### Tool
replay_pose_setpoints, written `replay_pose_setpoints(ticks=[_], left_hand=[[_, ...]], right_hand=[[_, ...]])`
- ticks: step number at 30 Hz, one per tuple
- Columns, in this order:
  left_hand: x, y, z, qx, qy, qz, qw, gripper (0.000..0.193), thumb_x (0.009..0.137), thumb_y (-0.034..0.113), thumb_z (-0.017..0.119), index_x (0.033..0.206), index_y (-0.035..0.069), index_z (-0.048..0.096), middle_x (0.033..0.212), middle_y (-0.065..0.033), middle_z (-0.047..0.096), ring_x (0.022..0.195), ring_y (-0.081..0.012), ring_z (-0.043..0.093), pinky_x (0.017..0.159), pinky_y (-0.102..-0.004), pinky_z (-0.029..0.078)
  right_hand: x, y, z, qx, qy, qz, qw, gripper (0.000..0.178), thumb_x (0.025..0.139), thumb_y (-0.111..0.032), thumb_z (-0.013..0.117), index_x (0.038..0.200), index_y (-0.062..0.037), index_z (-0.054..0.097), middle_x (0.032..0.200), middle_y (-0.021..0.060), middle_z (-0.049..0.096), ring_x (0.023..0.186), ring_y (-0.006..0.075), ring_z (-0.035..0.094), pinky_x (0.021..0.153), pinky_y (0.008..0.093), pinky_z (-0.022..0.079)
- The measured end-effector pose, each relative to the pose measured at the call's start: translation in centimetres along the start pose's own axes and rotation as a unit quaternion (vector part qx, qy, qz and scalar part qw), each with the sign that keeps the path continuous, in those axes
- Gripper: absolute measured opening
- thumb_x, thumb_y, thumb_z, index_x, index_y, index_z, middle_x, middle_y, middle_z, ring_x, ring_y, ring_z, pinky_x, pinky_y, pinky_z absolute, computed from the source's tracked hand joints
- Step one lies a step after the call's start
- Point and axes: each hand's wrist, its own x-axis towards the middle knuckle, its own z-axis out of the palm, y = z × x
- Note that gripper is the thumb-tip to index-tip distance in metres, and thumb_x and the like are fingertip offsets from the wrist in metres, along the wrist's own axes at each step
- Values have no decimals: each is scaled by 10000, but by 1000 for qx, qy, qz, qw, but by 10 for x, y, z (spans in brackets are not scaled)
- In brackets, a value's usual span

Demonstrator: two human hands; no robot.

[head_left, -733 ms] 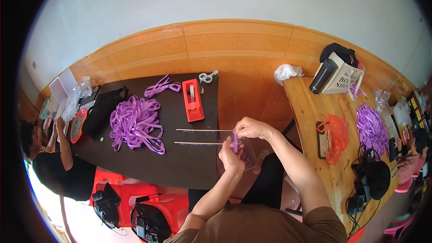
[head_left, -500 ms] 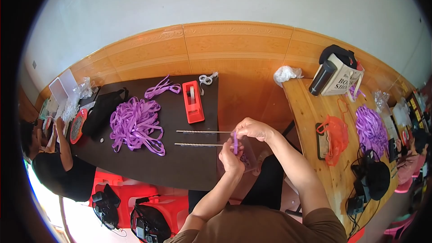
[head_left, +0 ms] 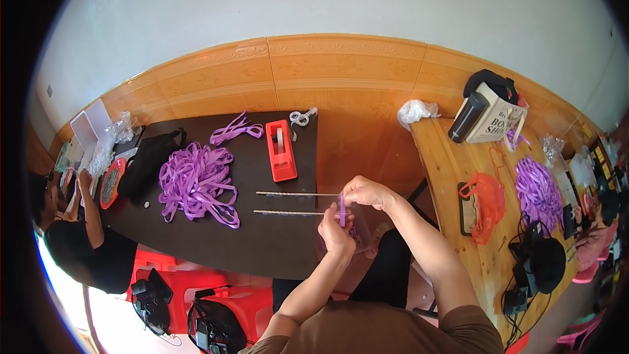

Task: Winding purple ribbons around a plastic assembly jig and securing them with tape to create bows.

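Observation:
A purple ribbon runs between my two hands, just off the right edge of the dark table. My left hand is closed on its lower part. At its upper end my right hand pinches it near the tip of one metal rod. Two thin rods, an upper rod and a lower rod, jut side by side from the table toward my hands. Below my hands a clear plastic box holds more purple ribbon, partly hidden by my left hand.
The dark table carries a purple ribbon heap, a red tape dispenser, scissors and a black bag. On the wooden table lie an orange plastic bag and another ribbon pile. A co-worker sits at left.
Both hands stay at the rod ends with the ribbon, almost unmoved. The whole view has shifted slightly.

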Motion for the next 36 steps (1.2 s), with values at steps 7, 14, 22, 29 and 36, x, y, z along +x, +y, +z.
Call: replay_pose_setpoints(ticks=[7, 14, 22, 29, 36], left_hand=[[-2, 1, 11, 19, 19, 31, 999, 274, 810, 326, 643, 728, 70, 589, 648, -43, 568, 586, -168, 540, 593, -292, 401], [-1, 1, 10, -18, 27, 19, 999, 261, 813, 303, 647, 730, 65, 583, 618, -45, 568, 536, -146, 536, 516, -251, 388], [0, 1, 12, 6, 23, 25, 999, 235, 821, 266, 612, 714, 58, 588, 623, -55, 569, 554, -180, 542, 550, -280, 421], [12, -8, 2, 33, 2, 52, 998, 110, 823, 145, 611, 757, 64, 575, 637, -43, 571, 562, -158, 544, 526, -258, 410], [9, -5, 6, 25, 10, 52, 998, 165, 840, 108, 594, 694, 46, 550, 620, -53, 577, 514, -130, 528, 462, -218, 387]], right_hand=[[4, 3, -2, 4, -1, -1, 1000, 89, 696, -64, 574, 666, -10, 638, 626, 6, 585, 616, 77, 496, 611, 231, 384], [6, 5, -4, -7, -15, -7, 1000, 88, 701, -69, 575, 643, -28, 628, 603, -14, 561, 596, 63, 470, 593, 228, 368], [3, 1, -1, -6, -13, -22, 1000, 119, 701, -68, 578, 586, -41, 577, 568, -45, 492, 550, 51, 402, 515, 231, 305], [-2, -4, -2, -17, -9, -34, 999, 137, 699, -62, 585, 566, -39, 564, 573, -49, 498, 552, 50, 406, 504, 229, 302], [-7, -7, -2, -151, 49, -50, 986, 381, 831, -267, 614, 554, -9, 578, 498, 0, 478, 475, 69, 388, 454, 270, 309]])
